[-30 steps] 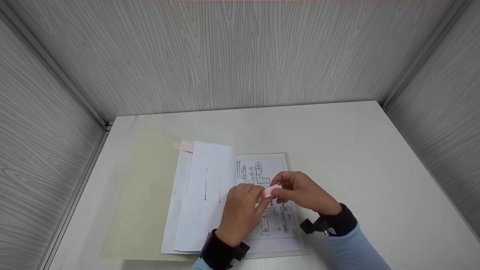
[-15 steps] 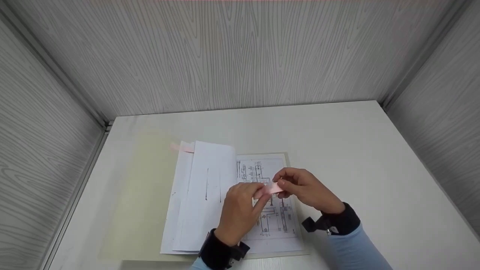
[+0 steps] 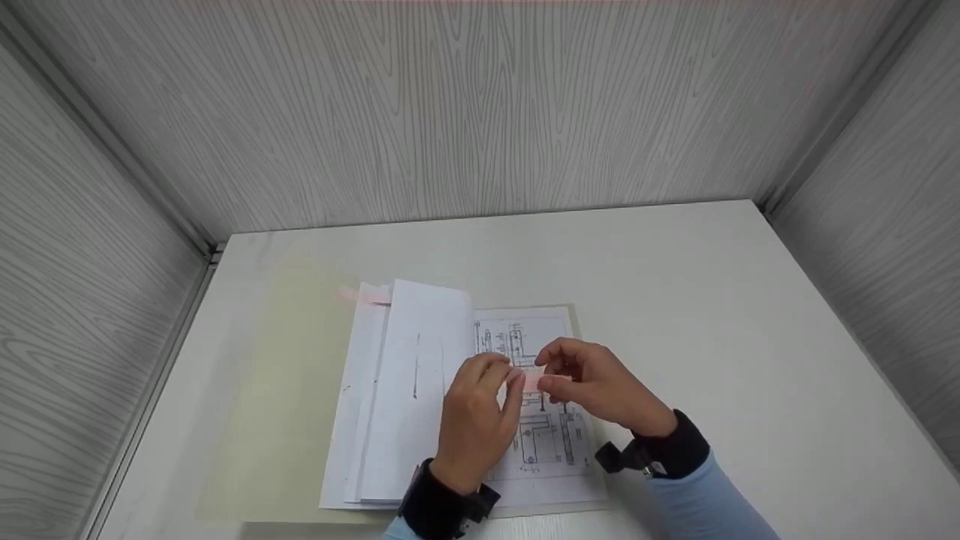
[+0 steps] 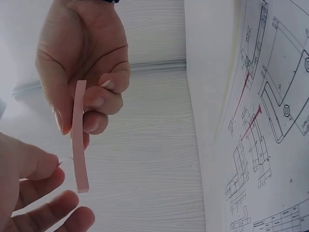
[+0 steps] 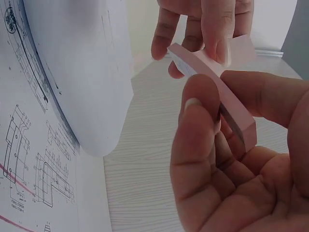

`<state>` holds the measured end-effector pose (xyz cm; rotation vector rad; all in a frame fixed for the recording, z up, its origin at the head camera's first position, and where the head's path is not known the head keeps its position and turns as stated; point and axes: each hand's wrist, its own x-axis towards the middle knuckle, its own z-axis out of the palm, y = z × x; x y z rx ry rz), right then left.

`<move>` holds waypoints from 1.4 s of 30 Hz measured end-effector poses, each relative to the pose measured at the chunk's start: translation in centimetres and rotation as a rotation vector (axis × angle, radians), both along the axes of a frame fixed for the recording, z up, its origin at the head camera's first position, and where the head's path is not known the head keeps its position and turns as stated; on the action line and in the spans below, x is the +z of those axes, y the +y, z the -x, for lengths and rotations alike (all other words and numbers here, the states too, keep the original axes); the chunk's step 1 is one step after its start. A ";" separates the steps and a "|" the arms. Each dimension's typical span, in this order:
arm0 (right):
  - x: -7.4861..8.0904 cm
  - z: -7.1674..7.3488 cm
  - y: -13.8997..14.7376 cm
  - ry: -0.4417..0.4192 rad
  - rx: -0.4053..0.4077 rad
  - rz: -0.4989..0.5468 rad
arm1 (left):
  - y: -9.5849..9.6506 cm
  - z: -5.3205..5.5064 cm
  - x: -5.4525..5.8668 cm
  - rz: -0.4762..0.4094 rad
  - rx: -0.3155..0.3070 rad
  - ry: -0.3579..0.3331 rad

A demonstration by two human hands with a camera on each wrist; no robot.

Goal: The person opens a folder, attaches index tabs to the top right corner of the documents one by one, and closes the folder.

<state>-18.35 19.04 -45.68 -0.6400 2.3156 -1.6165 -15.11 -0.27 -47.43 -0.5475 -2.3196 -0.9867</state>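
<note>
A narrow pink pad of sticky notes [image 5: 232,104] is held in the right hand [image 3: 596,379], pinched between thumb and fingers. In the left wrist view the pad [image 4: 78,145] appears edge-on. The left hand [image 3: 480,420] is beside it, thumb and index finger pinching a pink sticky note [image 5: 244,50] that bends up from the pad in the right wrist view. Both hands are over an open pale yellow folder [image 3: 277,405]. Under them lies a printed sheet of technical drawings [image 3: 551,480], with red marks on it in the left wrist view.
Turned pages [image 3: 420,337] stand curved on the folder's left side. A pink tab [image 3: 375,298] sticks out at their upper edge. The folder rests on a white table [image 3: 675,285], with grey wood-grain panels [image 3: 480,105] behind and at both sides.
The left fingers have drawn slightly left and up from the pad, lifting a pink note. The right hand has shifted a little and still grips the pad.
</note>
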 end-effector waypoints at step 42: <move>-6.1 5.0 7.9 -0.120 -0.240 -0.556 | 0.0 -0.1 0.2 -0.054 0.030 0.066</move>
